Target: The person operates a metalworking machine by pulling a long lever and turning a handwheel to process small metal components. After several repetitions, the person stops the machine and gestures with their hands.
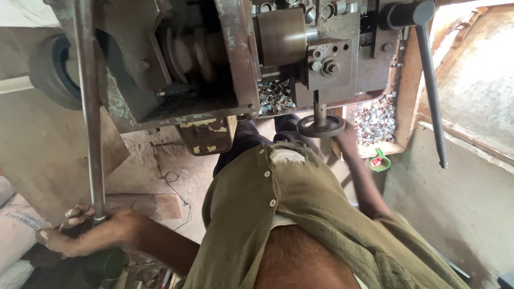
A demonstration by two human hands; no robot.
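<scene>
Your left hand [85, 233] wraps fingers round steel rod [90, 107] end; stiff, heavy, greasy—grip low. R hand [347, 140] by handwheel [320, 126], fingers can't tell.

A black tyre [51, 69], a white sack [16, 227], a green funnel [379, 162].

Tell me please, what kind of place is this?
Probably a small metalworking shop: a worn, greasy machine with a handwheel, a tray of small metal parts, and a long steel rod held in the left hand.

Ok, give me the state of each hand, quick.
Left hand: closed around the rod's lower end.
Right hand: at the handwheel; grip cannot be told.
</scene>
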